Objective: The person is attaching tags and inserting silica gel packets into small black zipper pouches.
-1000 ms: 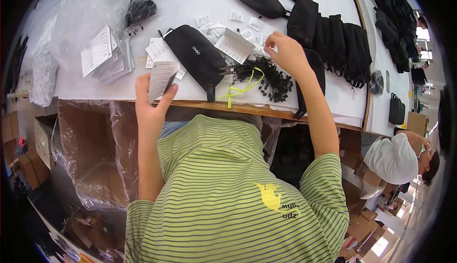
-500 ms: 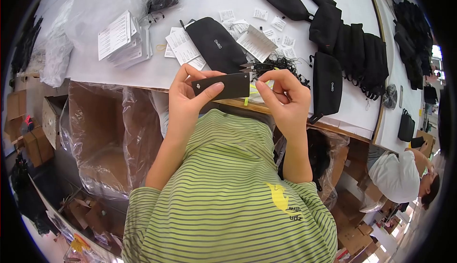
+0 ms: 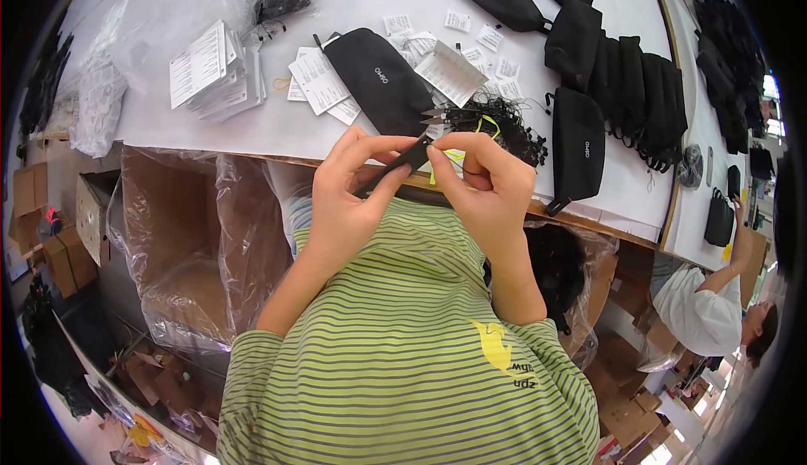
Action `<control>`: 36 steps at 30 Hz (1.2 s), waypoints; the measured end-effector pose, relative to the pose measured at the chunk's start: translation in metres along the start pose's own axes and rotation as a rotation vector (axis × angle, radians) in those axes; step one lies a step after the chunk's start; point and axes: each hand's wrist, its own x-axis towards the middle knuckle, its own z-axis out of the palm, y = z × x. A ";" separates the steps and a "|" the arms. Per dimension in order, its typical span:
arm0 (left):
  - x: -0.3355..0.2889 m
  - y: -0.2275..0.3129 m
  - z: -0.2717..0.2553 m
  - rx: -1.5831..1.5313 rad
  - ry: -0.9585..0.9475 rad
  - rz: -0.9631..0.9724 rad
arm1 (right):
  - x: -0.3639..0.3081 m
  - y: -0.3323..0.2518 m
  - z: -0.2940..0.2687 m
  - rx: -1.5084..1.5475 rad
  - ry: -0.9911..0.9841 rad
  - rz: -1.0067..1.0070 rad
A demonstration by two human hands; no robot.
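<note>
- Pinching a dark card (image 3: 415, 155) between thumb and fingers, the left hand (image 3: 346, 192) holds it above the table's near edge, at the middle of the frame; the card is turned so that it looks narrow from above.
- Its far end juts up and right past the left fingertips, a grip that probably leaves that end free for the other hand.
- Bent at the knuckles, the right hand (image 3: 487, 177) brings thumb and forefinger close together at that end; whether they grip the card or some thin strand is too small to tell.
- Both hands sit close to the body, most likely to steady fine fingertip work.
- Just beyond the fingertips, pointed blades (image 3: 434, 118) lie near a tangle of black cords (image 3: 514, 133), perhaps kept there for easy reach.
- At upper centre, a black pouch (image 3: 378, 78) lies slantwise, partly over white tags (image 3: 318, 80); a folded card (image 3: 454, 72) rests among more tags beside it.
- At upper left, a leaning stack of printed cards (image 3: 206, 70) fans out on the table (image 3: 273, 133), which may make single cards easier to pick off.
- At upper right, black pouches (image 3: 643, 99) stand packed in a row, seemingly to save room.
</note>
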 end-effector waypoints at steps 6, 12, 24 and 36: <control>-0.002 -0.003 0.003 0.027 0.028 0.031 | 0.001 -0.002 0.002 0.041 -0.029 0.004; -0.002 -0.004 0.005 0.082 0.072 0.056 | 0.005 0.002 0.003 0.076 -0.077 0.067; -0.002 -0.002 0.000 0.382 0.056 0.307 | -0.001 0.008 0.001 0.283 -0.078 0.213; -0.013 -0.010 0.013 -0.064 -0.130 0.032 | -0.022 0.036 -0.016 1.042 -0.474 0.602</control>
